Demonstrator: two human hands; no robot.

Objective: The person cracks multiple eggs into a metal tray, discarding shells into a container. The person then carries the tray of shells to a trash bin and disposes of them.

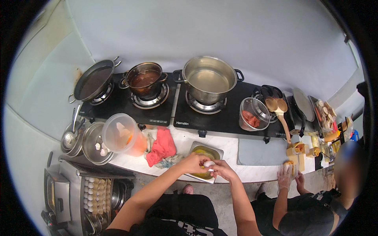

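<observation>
A white egg is held between the fingertips of my left hand and my right hand. Directly below is a rectangular stainless steel food pan with yellow liquid egg in it. My hands cover part of the pan, and the egg's far side is hidden. To the left, a red cloth lies crumpled on a patterned cloth. Beyond it stands a translucent plastic tub with what look like eggshells inside.
Gas stoves carry a wok, a dark pot and a large steel pot. Metal bowls with shells stand left, above egg trays. At right, a co-worker's gloved hand holds food near a clear container.
</observation>
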